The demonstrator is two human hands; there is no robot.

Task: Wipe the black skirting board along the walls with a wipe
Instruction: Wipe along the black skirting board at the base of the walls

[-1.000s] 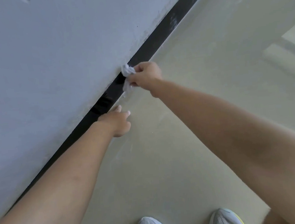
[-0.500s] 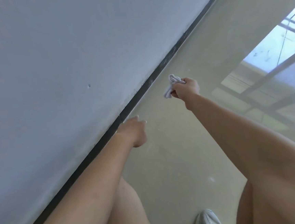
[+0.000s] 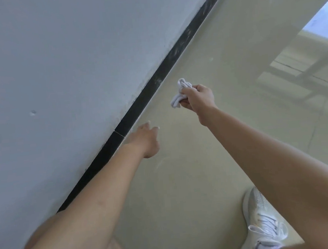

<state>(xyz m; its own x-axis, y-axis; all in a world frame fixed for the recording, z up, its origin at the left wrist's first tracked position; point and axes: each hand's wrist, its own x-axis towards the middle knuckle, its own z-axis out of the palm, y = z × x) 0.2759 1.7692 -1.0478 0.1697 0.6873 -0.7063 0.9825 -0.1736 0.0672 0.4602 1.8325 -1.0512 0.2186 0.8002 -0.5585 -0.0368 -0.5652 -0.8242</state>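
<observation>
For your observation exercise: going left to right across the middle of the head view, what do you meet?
Grey wall → black skirting board → left hand → white wipe → right hand → window reflection on the floor.

two hands (image 3: 146, 140) – one wipe (image 3: 180, 93), one shoe (image 3: 264, 222)

A single head-worn wide-angle view looks steeply down and forward along both outstretched arms. The wall (image 3: 55, 74) fills the left, tilted diagonally; the floor (image 3: 184, 182) fills the right. A shoe (image 3: 263, 223) sits near the bottom edge, close below.
</observation>
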